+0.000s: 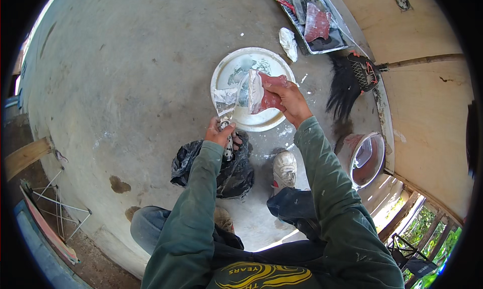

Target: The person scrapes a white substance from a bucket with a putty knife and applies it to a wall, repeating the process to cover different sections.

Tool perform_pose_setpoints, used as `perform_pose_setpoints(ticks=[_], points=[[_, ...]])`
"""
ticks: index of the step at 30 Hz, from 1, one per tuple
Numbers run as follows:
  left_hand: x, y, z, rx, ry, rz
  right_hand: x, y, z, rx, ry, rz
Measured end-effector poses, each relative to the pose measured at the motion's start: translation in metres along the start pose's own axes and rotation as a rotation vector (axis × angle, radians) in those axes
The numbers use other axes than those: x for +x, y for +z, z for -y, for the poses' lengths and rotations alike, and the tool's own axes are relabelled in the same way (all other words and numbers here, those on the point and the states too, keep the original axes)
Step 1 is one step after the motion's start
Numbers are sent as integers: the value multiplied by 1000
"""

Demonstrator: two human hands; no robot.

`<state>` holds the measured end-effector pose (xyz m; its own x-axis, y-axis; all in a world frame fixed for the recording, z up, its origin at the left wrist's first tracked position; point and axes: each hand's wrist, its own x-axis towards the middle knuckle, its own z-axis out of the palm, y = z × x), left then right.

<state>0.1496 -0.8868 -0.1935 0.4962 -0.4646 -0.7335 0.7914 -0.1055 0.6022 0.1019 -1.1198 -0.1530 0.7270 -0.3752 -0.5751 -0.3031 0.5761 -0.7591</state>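
Note:
My left hand [220,134] is closed round the speckled handle of a putty knife [241,101]; its wide blade points up and away from me. In my right hand [293,98] is a reddish flexible spreader [264,101], pinched between thumb and fingers. White putty [255,90] lies thick along the spreader's left edge, which meets or overlaps the blade; I cannot tell if they touch. Both tools are over a round white lid [274,122] on the floor, smeared with putty, with a patch of white putty [225,95] on its left side.
A black plastic bag [236,178] lies below my left hand. Further right are a pinkish bucket [357,160], a black-bristled broom [343,82], a crumpled white bag [288,44] and a tray [329,46] of tools. A pale board wall [427,118] bounds the right side.

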Motion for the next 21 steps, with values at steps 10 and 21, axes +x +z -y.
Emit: perform_pose_setpoints(ticks=[10, 21], points=[[7, -1, 26, 736, 647, 29, 6, -6, -32, -50, 13, -19], [3, 41, 38, 1290, 233, 2, -3, 14, 35, -55, -143, -27]])
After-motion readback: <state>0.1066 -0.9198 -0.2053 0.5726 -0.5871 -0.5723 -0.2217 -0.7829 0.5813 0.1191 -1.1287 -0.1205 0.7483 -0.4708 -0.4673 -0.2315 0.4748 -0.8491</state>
